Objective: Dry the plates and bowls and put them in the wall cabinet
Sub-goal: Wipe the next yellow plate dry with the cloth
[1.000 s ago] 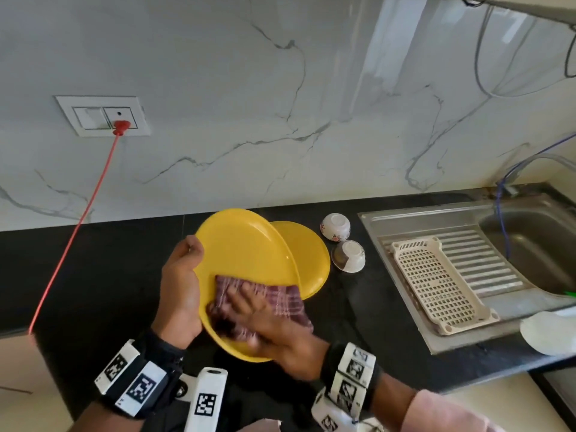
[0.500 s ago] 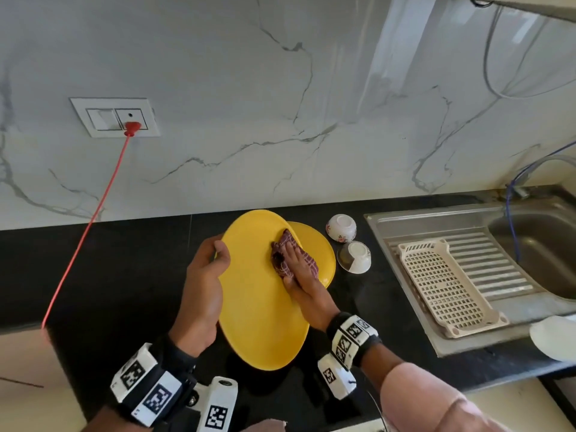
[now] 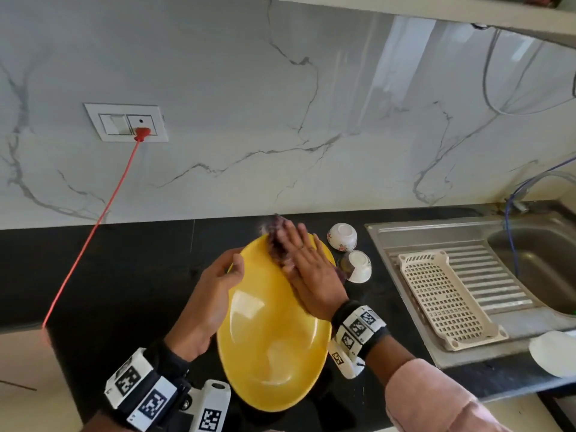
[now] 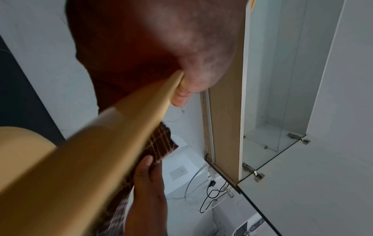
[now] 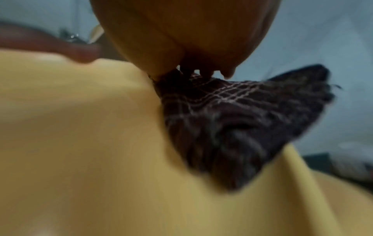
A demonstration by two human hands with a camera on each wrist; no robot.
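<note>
My left hand (image 3: pixel 232 271) grips the left rim of a yellow plate (image 3: pixel 271 347), held tilted above the black counter. My right hand (image 3: pixel 296 247) lies flat with straight fingers and presses a dark checked cloth (image 3: pixel 276 241) against the plate's far end. In the left wrist view the thumb (image 4: pixel 179 94) sits on the plate (image 4: pixel 101 159), and the cloth (image 4: pixel 161 143) lies between the plate and my right hand (image 4: pixel 149 191). The right wrist view is blurred, showing the cloth (image 5: pixel 232 119) on the plate (image 5: pixel 80 143). Two white flowered bowls (image 3: pixel 342 236) (image 3: pixel 358 266) stand to the right.
A cream drain rack (image 3: pixel 442 294) lies on the steel sink's (image 3: pixel 536 269) drainboard. A white plate (image 3: pixel 551 353) juts in at the right edge. A red cable (image 3: pixel 93 226) runs from the wall socket. The wall cabinet (image 4: pixel 272 143) stands open above, with a glass shelf.
My right hand slid the cloth from the plate's near part up to its far rim, and its fingers straightened. My left hand kept its grip while the plate turned.
</note>
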